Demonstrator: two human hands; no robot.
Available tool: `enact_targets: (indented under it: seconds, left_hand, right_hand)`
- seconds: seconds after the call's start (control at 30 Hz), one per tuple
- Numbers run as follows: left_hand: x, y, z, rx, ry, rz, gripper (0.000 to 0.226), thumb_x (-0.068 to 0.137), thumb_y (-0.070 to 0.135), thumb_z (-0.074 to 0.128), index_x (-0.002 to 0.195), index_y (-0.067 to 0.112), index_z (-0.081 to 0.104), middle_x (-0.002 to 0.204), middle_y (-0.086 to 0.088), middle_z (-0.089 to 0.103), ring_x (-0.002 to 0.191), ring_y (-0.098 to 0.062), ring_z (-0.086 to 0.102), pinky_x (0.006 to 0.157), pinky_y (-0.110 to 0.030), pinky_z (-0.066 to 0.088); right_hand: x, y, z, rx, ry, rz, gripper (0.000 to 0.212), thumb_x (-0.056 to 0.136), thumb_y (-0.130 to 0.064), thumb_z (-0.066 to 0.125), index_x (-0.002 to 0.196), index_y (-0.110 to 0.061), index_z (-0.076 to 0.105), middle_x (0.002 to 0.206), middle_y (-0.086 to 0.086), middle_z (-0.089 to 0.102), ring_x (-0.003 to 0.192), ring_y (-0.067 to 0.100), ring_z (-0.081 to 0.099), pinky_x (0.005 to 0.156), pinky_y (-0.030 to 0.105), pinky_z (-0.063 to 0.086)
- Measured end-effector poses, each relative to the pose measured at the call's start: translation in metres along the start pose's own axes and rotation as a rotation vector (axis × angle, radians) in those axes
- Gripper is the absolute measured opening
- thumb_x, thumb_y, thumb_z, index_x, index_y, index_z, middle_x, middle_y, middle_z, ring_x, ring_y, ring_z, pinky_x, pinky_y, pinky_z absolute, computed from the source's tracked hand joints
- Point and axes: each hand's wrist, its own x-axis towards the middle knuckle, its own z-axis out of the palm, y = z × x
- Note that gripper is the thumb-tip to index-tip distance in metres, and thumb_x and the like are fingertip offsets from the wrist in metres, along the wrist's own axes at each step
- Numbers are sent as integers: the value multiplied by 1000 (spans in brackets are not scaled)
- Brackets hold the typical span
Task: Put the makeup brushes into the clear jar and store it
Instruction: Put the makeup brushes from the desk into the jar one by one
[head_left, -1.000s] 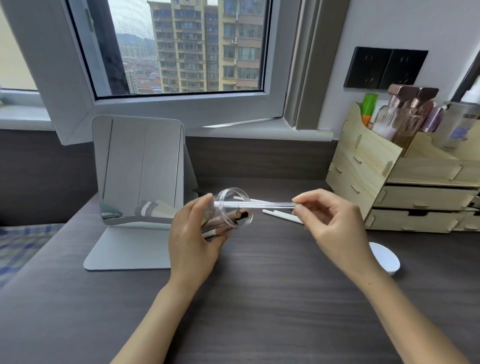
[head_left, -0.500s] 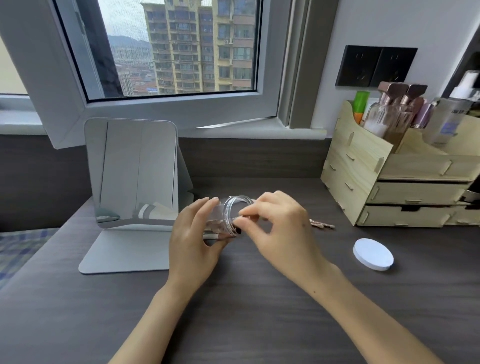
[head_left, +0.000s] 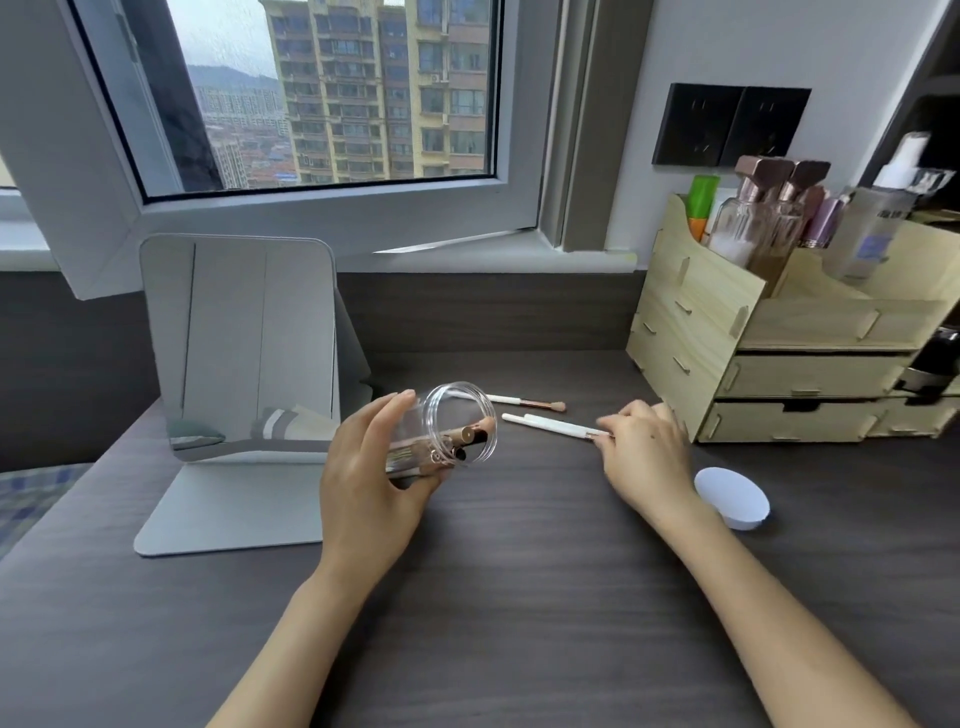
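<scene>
Jar (head_left: 457, 426) unmoved in left hand (head_left: 371, 483), right hand (head_left: 644, 457) now on brush (head_left: 558, 427)

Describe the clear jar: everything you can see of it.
The clear jar looks like transparent plastic, cylindrical, with a wide ribbed mouth and no lid on. The left hand holds it above the dark desk, tipped on its side, mouth towards the right. Inside lie several makeup brushes, their rose-gold and dark parts showing at the opening. The right hand does not touch it.
</scene>
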Motion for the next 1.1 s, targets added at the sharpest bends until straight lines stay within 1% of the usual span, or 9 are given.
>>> enact_targets:
  seconds: [0.1,0.23,0.4,0.5,0.63,0.73,0.87,0.97,1.1]
  left_hand:
    - [0,1,0,-3,-7,5,79,57,12,88,124,23,47,121,-6,58,112,-15,47,95,-6,26]
    - [0,1,-1,11,-9,18,80,56,10,88,123,21,48,120,-8,59,111,-16,47,95,-5,25]
    - [0,1,0,17,-6,23,80,55,11,88,124,20,48,120,-8,58,110,-16,47,95,-5,25]
    - [0,1,1,22,-12,27,80,56,12,88,124,21,48,119,-7,58,109,-17,48,93,-10,29]
    - [-1,1,2,34,-20,32,80,56,15,88,124,22,47,120,-7,58,108,-19,50,90,-21,37]
    - [-2,0,2,39,-29,31,81,56,16,88,125,24,46,120,-8,58,109,-18,48,89,-23,37]
    - [-2,0,3,42,-33,49,79,57,17,87,124,21,47,120,-8,58,110,-18,47,89,-30,41]
    - [-3,0,3,43,-39,61,78,57,17,87,124,19,48,120,-9,58,111,-19,47,90,-32,42]
    - [-4,2,3,46,-46,73,78,57,15,87,124,17,48,120,-10,58,110,-20,48,92,-24,36]
  right_hand:
    - [7,17,13,-235,-122,-6,25,93,-24,48,111,-15,63,116,9,59,108,32,47,91,37,36]
    - [9,23,19,-286,-129,-15,23,92,-12,45,108,-13,62,112,10,59,106,31,49,90,37,37]
    - [16,28,9,52,-241,71,16,87,-22,60,99,-15,67,106,10,65,104,30,54,89,37,42]
    - [15,32,0,234,-306,120,5,81,-22,67,82,-17,66,90,4,63,92,23,57,75,31,42]
    - [14,40,0,425,-152,173,9,79,-19,70,77,-10,71,75,1,64,77,21,58,62,27,38]
    - [3,40,-16,715,74,164,6,82,-13,68,76,-12,69,71,2,65,69,13,59,66,27,43]
    - [-29,15,-67,990,138,2,13,84,-12,65,74,-20,68,64,-11,65,59,-2,55,59,6,42]
    - [-42,-9,-85,884,91,-174,11,82,-11,67,73,-17,70,66,-11,67,64,-1,58,59,6,41]
    - [-37,-45,-74,569,291,-419,7,76,-17,69,74,-11,69,68,-5,64,62,4,48,60,16,38]
